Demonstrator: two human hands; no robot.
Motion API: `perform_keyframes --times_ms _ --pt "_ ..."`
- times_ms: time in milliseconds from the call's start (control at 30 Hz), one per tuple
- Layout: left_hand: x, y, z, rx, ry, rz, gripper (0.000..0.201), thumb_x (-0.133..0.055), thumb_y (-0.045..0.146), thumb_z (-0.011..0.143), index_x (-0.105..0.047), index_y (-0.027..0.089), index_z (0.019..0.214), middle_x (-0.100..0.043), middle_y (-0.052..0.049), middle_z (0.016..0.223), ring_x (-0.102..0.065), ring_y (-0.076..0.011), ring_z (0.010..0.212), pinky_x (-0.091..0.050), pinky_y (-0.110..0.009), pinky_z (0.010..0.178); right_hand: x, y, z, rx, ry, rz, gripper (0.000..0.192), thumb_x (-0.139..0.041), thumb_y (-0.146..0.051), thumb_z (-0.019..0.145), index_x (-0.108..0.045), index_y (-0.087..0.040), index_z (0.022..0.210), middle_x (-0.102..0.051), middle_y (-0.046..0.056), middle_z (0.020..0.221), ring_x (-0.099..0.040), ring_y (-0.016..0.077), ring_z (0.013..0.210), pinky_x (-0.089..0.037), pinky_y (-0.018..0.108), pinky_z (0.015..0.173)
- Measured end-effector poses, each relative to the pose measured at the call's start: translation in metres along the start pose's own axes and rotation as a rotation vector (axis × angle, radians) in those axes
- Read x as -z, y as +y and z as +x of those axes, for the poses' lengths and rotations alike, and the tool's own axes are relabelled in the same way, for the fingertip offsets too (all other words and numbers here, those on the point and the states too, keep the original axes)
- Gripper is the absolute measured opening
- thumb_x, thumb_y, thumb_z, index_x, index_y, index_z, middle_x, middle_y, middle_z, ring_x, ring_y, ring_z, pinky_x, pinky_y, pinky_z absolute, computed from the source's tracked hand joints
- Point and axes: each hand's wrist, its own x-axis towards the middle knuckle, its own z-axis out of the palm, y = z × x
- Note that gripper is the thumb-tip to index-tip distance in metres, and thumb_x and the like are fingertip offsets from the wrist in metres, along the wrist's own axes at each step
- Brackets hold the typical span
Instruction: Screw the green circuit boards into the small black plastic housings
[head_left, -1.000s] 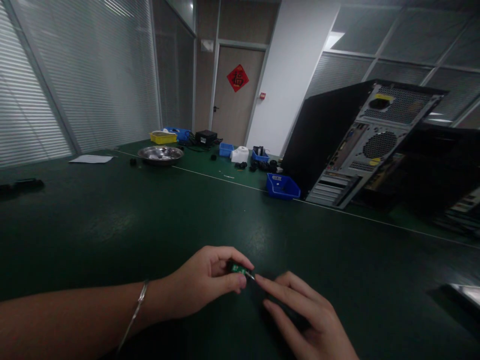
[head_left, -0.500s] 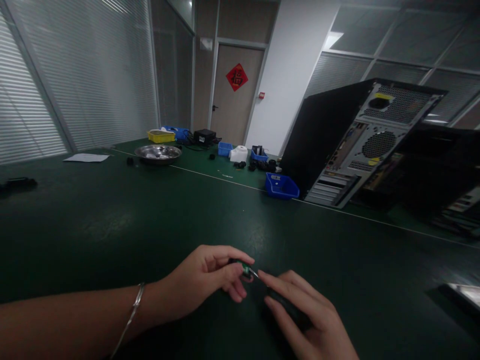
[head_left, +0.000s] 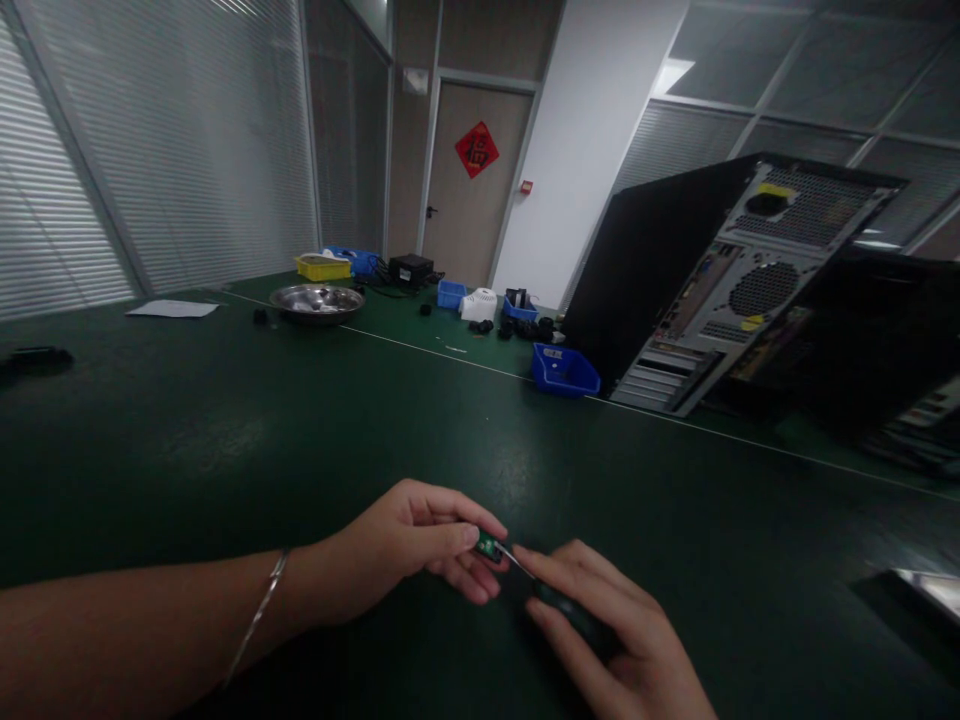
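Since half a second ago the small green circuit board (head_left: 489, 546) has sunk a little lower in the frame, and the thumb now lies over more of it. From the head view, low at centre, the left hand (head_left: 405, 560) pinches that board narrowly between thumb and fingertips, just above the dark green table mat (head_left: 225, 440). The right hand (head_left: 600, 640), at lower right, is closed around a dark-handled screwdriver (head_left: 559, 605), whose thin metal tip meets the board's edge. Done well, I judge this calls for a firm, steady pinch and the tip kept square to the board. A black computer tower (head_left: 705, 290) stands at upper right, well apart.
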Motion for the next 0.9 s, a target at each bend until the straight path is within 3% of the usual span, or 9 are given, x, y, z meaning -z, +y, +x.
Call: perform_keyframes --times_ms 500,700,900 --pt "-0.0025 0.0040 -0.0032 0.028 -0.081 -0.063 0.020 -0.062 0.019 0.085 -0.070 0.009 0.100 -0.074 -0.015 0.096 -0.072 -0.0191 0.079 -0.056 -0.030 0.074 0.0027 -0.0065 0.0014 -0.044 -0.029 0.094 0.038 -0.056 -0.013 0.091 -0.063 -0.029 0.124 -0.066 0.005 0.093 -0.065 0.0181 0.084 -0.053 0.028 0.072" --pt "-0.0040 0.0005 -0.0034 -0.033 0.025 -0.001 0.020 -0.066 0.023 0.083 -0.071 0.011 0.098 -0.075 -0.012 0.093 -0.071 -0.0188 0.078 -0.056 -0.032 0.075 0.0016 -0.0082 -0.0012 -0.091 0.014 0.073 0.034 -0.055 -0.017 0.092 -0.064 -0.027 0.124 -0.066 0.005 0.093 -0.064 0.0186 0.085 -0.052 0.029 0.073" --pt "-0.0063 0.0016 -0.0032 -0.057 0.053 0.098 0.020 -0.067 0.023 0.084 -0.070 0.011 0.099 -0.075 -0.008 0.083 -0.071 -0.0154 0.074 -0.056 -0.028 0.074 -0.0003 -0.0059 -0.0028 -0.111 -0.003 0.044 0.035 -0.055 -0.019 0.092 -0.062 -0.027 0.126 -0.066 0.004 0.092 -0.064 0.0183 0.083 -0.052 0.028 0.071"
